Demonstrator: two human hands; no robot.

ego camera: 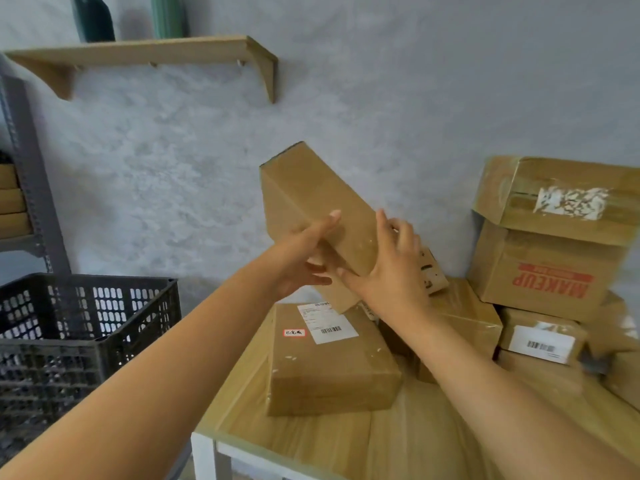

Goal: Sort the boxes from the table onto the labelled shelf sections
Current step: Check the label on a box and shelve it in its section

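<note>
Both forearms are stretched forward and upward from the lower edge of the view, meeting above the desk (311,441). A long cardboard box (311,206) is held in the air between the two hands, tilted so that its far end is raised toward 11 o'clock and its near end dips toward 5 o'clock.

The left hand (304,258) is placed at the box's left side and underside; its thumb is laid flat along the upper face while the fingers are curled beneath, so the grip is closed around the box's lower left edge. The right hand (391,271) is pressed against the near right end of the box, its fingers spread and mostly straight, the palm set on the cardboard and the thumb reaching under toward the left hand. The box thus lies at 12 o'clock of both grips, clear of the desk.

Directly beneath the hands, at 6 o'clock, a flat labelled parcel (329,362) with a barcode sticker is seen lying on the desk. At 3 o'clock, a stack of boxes is piled, with one marked MAKEUP box (550,271) under an opened carton (561,199). At 9 o'clock, a black plastic crate (83,327) is stood beside the desk, and a grey metal shelf rack (31,188) holding flat boxes is visible at the left edge. A wooden wall shelf (145,53) is mounted at 11 o'clock.
</note>
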